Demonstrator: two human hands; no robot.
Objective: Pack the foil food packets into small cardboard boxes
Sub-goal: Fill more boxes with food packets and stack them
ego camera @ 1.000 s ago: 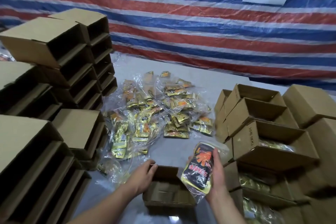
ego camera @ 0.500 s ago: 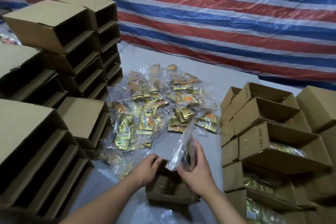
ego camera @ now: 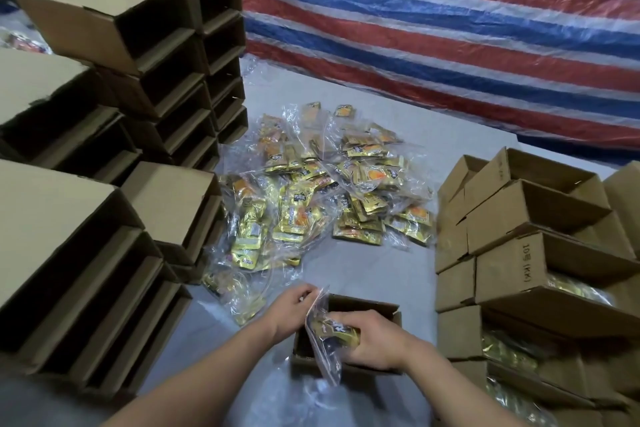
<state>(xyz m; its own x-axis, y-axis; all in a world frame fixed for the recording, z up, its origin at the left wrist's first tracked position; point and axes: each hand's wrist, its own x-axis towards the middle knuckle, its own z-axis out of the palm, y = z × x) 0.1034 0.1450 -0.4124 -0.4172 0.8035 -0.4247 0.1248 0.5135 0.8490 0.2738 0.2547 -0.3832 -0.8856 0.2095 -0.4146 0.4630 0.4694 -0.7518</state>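
Observation:
A small open cardboard box [ego camera: 367, 303] sits on the grey surface near me. My right hand [ego camera: 375, 340] presses a clear bag of gold foil packets [ego camera: 330, 331] down into it. At the box's left edge, my left hand [ego camera: 292, 310] pinches the top corner of that bag. A heap of bagged gold foil packets [ego camera: 322, 191] lies further back in the middle.
Stacks of empty boxes on their sides [ego camera: 104, 135] stand along the left. Open boxes holding packets [ego camera: 540, 274] are stacked on the right. A red, white and blue striped tarp [ego camera: 433, 28] hangs behind.
The right hand brought the bag from upright beside the box down into it and now lies flat on top. The left hand shifted from the box's rim to the bag's corner.

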